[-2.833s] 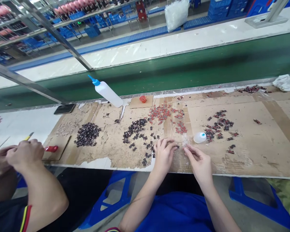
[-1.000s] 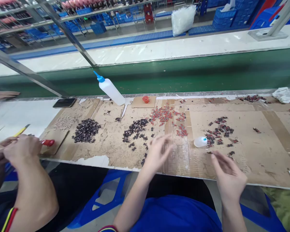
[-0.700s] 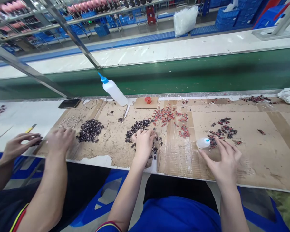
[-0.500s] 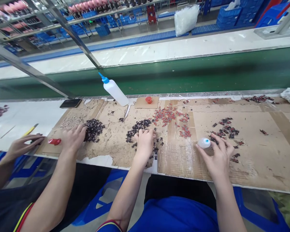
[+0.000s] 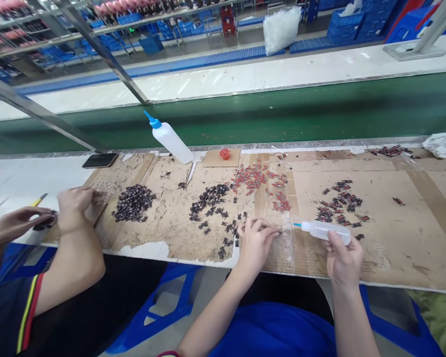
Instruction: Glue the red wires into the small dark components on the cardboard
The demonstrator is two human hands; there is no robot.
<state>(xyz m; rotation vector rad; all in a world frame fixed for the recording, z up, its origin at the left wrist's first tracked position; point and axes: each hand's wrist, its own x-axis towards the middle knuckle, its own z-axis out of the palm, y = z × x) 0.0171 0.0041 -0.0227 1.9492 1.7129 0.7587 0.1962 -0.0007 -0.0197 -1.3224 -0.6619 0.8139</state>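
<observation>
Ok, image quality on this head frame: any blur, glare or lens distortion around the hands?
Head view: the right hand and its small squeeze bottle are sharp, as is the left hand; soft glare on the white bench beyond the green belt; wide-angle bending shows in the metal frame bars and the table edge; lighting is even, shadows faint.

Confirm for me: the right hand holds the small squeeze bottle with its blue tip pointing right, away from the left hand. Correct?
Not quite. In the head view the right hand holds the small squeeze bottle, but its blue tip points left, toward the left hand, not away from it.
</observation>
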